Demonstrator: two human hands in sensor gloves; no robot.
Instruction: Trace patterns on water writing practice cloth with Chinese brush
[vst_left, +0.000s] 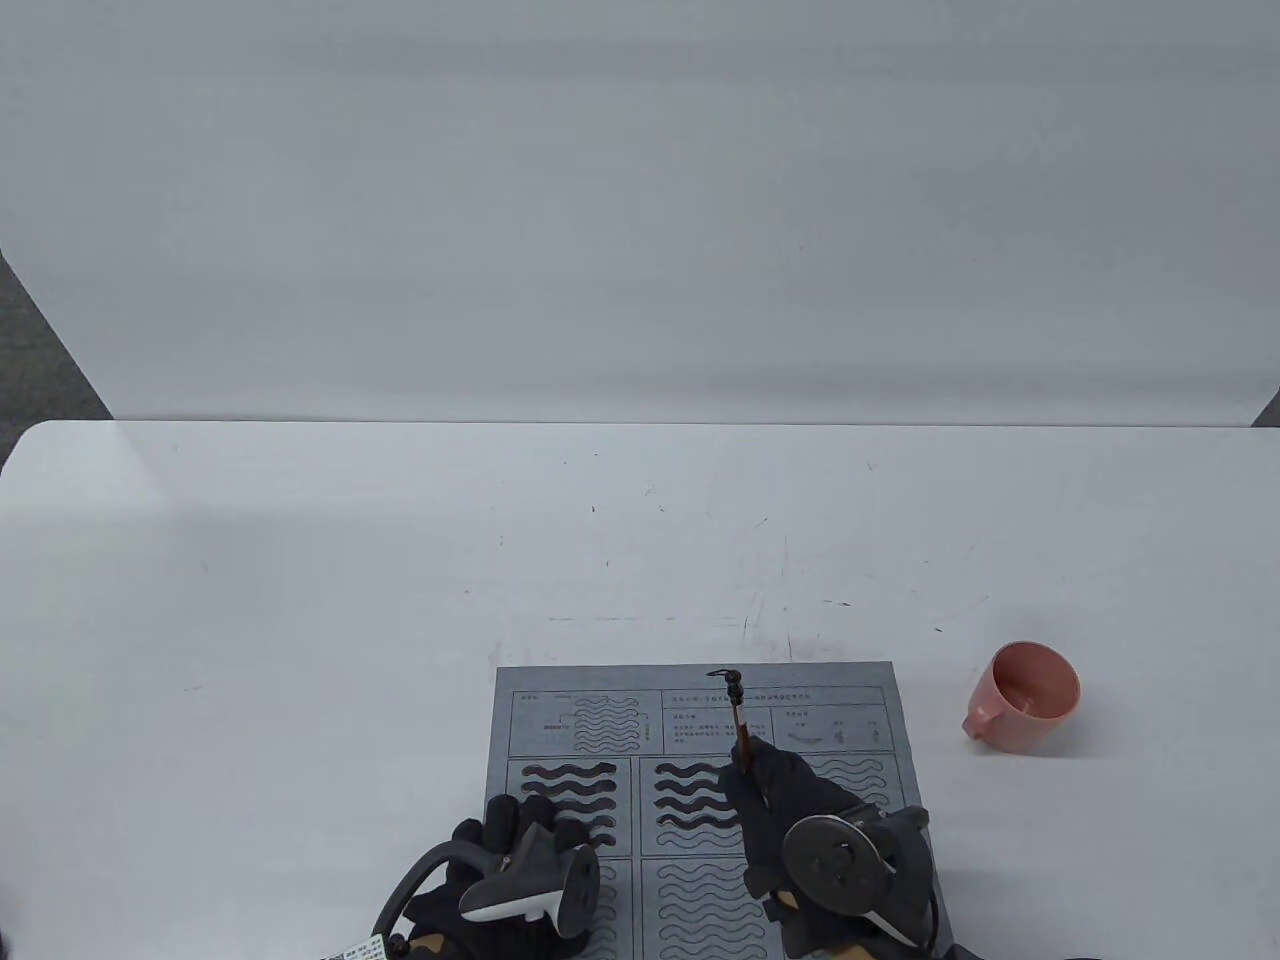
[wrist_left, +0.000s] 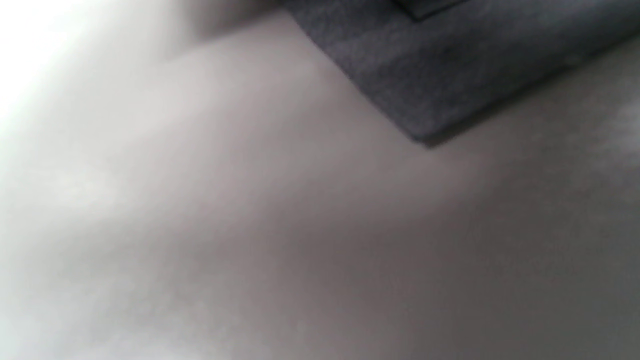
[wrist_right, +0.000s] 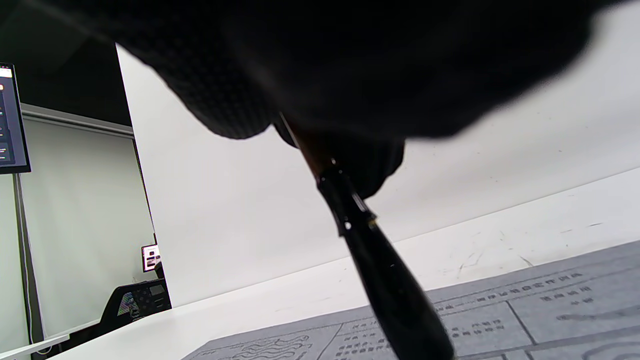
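Cloth (vst_left: 700, 790), one grey sheet printed with wave panels, lies flat at the white counter's (vst_left: 300, 600) near edge; a white backdrop rises behind, with a monitor in the room at far left in the right wrist view. One brush (vst_left: 740, 725) stands in the right hand's (vst_left: 790, 800) grip, tip hidden over the cloth's upper right panel. Left hand (vst_left: 510, 850) rests on the cloth's left side; its grip cannot be told. One pink cup (vst_left: 1025, 697) stands apart, right of the cloth, bare counter beyond.
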